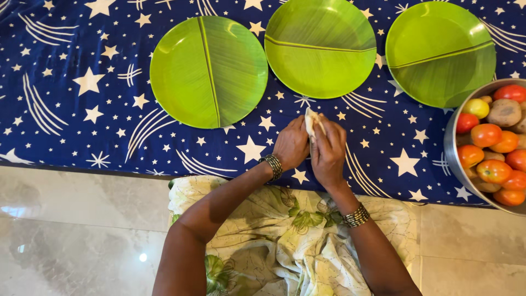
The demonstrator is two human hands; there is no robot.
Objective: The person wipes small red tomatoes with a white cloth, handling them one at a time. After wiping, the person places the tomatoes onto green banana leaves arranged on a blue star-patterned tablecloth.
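My left hand [290, 145] and my right hand [329, 151] meet over the star-patterned blue cloth [82, 109], just below the green plates. Both grip a small folded white cloth or paper [312, 121] that sticks up between the fingers; most of it is hidden by the hands. Each wrist wears metal bangles. Three round green leaf-pattern plates lie in a row beyond the hands: a left plate [208, 71], a middle plate [320, 46] and a right plate [438, 52]. All three hold nothing.
A steel bowl [453, 148] at the right edge holds several tomatoes [493, 171] and potatoes [504, 112]. The cloth lies on a pale marble floor [71, 230]. My lap is covered by a cream and green floral garment [274, 235].
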